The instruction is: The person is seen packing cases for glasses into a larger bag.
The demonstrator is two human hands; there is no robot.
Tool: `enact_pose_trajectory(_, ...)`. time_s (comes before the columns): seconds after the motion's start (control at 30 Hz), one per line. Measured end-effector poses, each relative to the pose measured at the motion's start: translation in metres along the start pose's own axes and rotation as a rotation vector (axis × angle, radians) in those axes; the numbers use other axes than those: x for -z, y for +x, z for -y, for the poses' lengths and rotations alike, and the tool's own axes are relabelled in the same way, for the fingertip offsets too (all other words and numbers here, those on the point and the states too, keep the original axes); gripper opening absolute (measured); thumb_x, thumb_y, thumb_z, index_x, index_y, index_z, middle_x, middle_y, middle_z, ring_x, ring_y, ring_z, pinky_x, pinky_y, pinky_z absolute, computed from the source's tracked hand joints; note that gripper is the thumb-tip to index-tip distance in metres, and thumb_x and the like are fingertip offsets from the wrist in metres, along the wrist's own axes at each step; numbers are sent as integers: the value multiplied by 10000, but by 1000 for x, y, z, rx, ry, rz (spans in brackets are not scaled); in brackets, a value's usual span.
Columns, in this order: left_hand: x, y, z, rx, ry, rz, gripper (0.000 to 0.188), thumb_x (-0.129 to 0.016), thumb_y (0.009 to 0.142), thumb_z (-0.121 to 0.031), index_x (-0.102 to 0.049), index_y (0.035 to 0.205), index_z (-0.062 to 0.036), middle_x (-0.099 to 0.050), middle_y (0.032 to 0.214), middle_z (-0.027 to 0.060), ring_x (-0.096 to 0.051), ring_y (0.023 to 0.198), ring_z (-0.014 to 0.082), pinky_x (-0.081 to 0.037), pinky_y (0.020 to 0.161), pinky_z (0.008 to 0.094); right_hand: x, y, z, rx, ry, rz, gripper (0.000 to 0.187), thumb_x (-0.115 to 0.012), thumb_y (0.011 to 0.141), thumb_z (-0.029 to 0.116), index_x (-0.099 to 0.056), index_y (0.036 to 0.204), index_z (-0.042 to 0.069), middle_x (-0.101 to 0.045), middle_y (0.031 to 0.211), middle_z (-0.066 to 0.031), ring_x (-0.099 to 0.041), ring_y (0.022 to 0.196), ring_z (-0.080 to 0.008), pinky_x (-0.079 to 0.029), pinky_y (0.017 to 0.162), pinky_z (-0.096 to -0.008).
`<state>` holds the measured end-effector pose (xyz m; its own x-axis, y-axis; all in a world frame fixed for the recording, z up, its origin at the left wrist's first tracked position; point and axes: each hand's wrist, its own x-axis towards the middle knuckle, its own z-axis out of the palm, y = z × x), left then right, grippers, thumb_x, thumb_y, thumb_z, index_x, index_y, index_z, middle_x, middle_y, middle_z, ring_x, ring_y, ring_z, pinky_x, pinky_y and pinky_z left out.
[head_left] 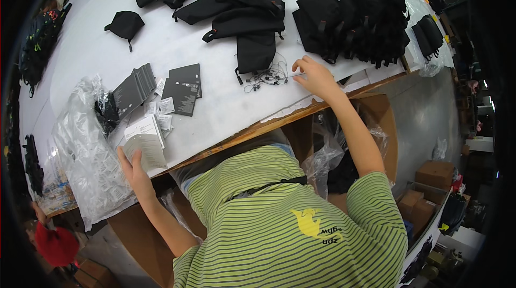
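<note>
white leaflet (152, 151): on the worktop (215, 122), well to the near left of the cord tangle (266, 77). left hand (138, 174) has its page pinched, thumb on the face, page bowed up off the leaflet stack (144, 127). right hand (316, 79) is just right of the cord tangle, thumb and forefinger apart; i can't tell if a strand is caught there. the hands are well apart from each other.

status, my read: mid-batch. leaflet is lifted at the page but not clear of its stack. no cord lies free of the tangle that i can make out. stock left over: card stack (133, 92) and loose dark cards (181, 93), both left of the cord tangle, paper labels (166, 105) beside them, clear bag (88, 164) farther left.

black pouch (256, 54) sits right at the far side of the cord tangle. pouch heap (239, 19) beyond that, unsorted. pouch row (349, 16) is far right of the tangle, neatly lined up; i'd guess it's the further-along lot, can't confirm. lone pouch (126, 26) is far left. i see no leaflet on any pouch.
</note>
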<state>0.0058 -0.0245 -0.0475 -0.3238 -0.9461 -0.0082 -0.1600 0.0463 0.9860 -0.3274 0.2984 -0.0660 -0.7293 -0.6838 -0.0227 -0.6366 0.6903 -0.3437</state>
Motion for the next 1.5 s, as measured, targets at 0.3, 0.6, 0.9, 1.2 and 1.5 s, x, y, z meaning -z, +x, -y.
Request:
enact_pose_trajectory(0.3, -12, -16, -10, 173, -95, 352, 223, -565, 916, -207, -431, 1048, -86, -462, 919, 17, -415, 869, 126, -337, 833, 235, 13, -16, -21, 60, 91, 29, 121, -622, 843, 121, -539, 868, 37, -563, 817, -73, -585, 688, -250, -480, 624, -352)
enact_pose_trajectory(0.6, -71, -67, -31, 231, -189, 760, 420, -655, 814, -32, -401, 1146, -77, -528, 838, 19, -470, 744, 90, -401, 671, 222, 1, -44, 75, -313, 1447, 104, 88, -580, 901, 131, -538, 877, 58, -393, 559, 90, -280, 467, -1, -171, 436, -193)
enact_pose_trajectory(0.9, -93, -81, -36, -3, -149, 700, 97, -625, 831, 5, -586, 919, -4, -605, 880, 26, -551, 772, 53, -433, 672, 202, -17, -62, 173, -137, 1217, -7, 86, -704, 823, 80, -669, 877, 22, -310, 518, 120, -202, 481, 10, -155, 457, -204)
enact_pose_trajectory(1.2, -90, -90, -38, 135, -185, 595, 157, -700, 814, -97, -609, 906, -7, -597, 717, -11, -534, 641, 31, -416, 565, 181, -30, -58, 179, 178, 722, -342, 106, -744, 773, 105, -678, 848, 66, -278, 489, 31, -255, 443, -49, -202, 429, -231)
enact_pose_trajectory(1.5, -87, -84, -36, -346, 1, 636, 123, -655, 865, -89, -662, 949, 1, -627, 778, 38, -587, 713, 94, -460, 637, 221, -21, -58, 168, -70, 1152, -17, 128, -722, 811, 103, -658, 907, 49, -243, 503, 81, -217, 478, -28, -175, 464, -229)
